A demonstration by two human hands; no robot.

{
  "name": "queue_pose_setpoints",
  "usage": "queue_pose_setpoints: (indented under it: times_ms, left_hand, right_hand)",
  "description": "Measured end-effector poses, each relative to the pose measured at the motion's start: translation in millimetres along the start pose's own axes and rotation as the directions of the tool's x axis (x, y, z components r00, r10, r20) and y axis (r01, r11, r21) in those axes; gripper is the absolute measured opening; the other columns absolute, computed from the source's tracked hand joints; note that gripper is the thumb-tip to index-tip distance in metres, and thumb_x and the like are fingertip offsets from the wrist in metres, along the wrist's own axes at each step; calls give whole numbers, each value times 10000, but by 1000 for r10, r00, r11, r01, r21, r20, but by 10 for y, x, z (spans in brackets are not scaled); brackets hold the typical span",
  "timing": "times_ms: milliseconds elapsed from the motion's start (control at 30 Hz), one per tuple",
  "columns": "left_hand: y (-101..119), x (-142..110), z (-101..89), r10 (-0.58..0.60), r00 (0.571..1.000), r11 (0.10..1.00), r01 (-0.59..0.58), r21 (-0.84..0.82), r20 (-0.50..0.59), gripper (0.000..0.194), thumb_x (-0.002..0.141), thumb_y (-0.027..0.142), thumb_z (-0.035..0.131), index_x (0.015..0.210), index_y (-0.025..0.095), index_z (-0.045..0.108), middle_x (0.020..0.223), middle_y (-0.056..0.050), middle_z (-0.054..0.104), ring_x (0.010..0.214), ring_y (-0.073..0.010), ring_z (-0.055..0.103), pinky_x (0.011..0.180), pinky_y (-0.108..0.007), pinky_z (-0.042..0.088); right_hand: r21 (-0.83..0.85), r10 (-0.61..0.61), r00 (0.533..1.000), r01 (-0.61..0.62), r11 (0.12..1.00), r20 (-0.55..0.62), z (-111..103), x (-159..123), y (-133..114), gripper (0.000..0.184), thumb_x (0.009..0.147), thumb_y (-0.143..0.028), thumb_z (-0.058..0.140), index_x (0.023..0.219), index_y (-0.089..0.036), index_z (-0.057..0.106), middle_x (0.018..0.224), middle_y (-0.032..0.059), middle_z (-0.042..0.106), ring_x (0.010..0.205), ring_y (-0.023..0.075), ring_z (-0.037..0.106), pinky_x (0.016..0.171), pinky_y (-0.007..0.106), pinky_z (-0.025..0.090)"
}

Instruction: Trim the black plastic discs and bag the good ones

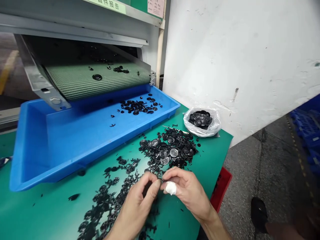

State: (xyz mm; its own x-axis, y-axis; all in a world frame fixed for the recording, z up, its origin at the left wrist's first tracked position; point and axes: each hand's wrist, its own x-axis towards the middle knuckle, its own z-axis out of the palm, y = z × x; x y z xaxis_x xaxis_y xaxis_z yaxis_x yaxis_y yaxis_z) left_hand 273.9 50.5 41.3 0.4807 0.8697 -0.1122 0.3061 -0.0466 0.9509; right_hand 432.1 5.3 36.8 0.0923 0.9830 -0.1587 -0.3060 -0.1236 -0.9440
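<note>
My left hand is closed, its thumb and forefinger pinching a small black plastic part, mostly hidden by the fingertips. From the other side, the curled fingers of my right hand meet that same part in a pinch. White tape or padding wraps my right thumb. Just beyond the hands lies a heap of black plastic discs and small pronged pieces. To the left, a looser spread of black pronged parts runs towards me, partly under my left forearm.
A blue tray holding black parts sits under the green conveyor belt. At the back right is a plastic bag of black discs. A red bin stands below the green table's right edge, beside a white wall.
</note>
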Motion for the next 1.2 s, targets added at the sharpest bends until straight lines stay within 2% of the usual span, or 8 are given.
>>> queue_pose_setpoints:
  times_ms: [133,267,500,633,767,900,1033,1200]
  left_hand:
    - [-81,7,-43,221,974,959,-226,169,45,93,960,298,469,956,260,554,814,6,608,683,-165,553,616,-252,438]
    - [-163,19,-99,582,784,724,-621,301,217,243,950,69,384,1044,227,542,845,-37,593,701,-163,528,612,-259,422]
    - [-215,64,-156,670,672,584,-739,334,316,312,881,-37,411,1035,203,535,797,-45,580,675,-162,486,584,-258,404]
    - [-211,55,-123,662,723,662,-687,299,198,288,896,17,442,1037,236,563,798,-42,609,670,-170,544,592,-263,443]
    - [-179,53,-105,610,781,721,-617,316,135,215,948,122,425,970,246,599,788,-47,644,641,-171,587,573,-259,471]
    - [-141,66,-100,634,752,698,-657,285,180,224,958,145,412,937,245,612,744,-44,629,618,-169,570,542,-258,460]
    - [-99,38,-67,636,750,705,-660,260,181,204,923,98,461,855,239,593,688,-17,582,593,-159,531,530,-254,432]
    - [-52,26,-61,473,880,858,-469,207,36,188,912,97,478,835,251,553,727,16,572,620,-143,529,577,-232,428]
  right_hand:
    - [-47,-55,998,54,997,-11,17,-3,-24,121,735,-228,765,840,-181,726,854,11,620,788,126,603,717,230,475]
    - [69,45,997,-49,996,64,-8,-4,-15,214,632,-211,822,821,-171,731,893,26,636,820,139,608,746,248,481]
    - [-316,-182,981,193,929,62,-34,-20,60,175,696,-55,619,751,-182,727,749,-1,629,651,114,570,573,226,424]
    - [-488,-350,906,424,763,239,-34,37,-56,282,726,-5,488,785,-193,690,733,-7,628,663,117,559,626,235,444]
    - [-529,-254,905,409,744,342,-81,128,-153,315,705,14,431,813,-207,627,787,-21,622,709,112,575,677,223,469]
    - [-522,-127,931,301,798,343,-128,146,-149,270,687,3,435,792,-205,569,798,-30,590,710,105,581,640,199,462]
    - [-628,-251,891,445,638,377,-86,102,-98,246,708,15,407,754,-205,506,765,-25,544,709,112,516,671,220,438]
    - [-704,-247,872,487,517,423,-32,95,-104,207,806,-49,427,905,-192,540,845,16,568,730,140,517,656,248,449]
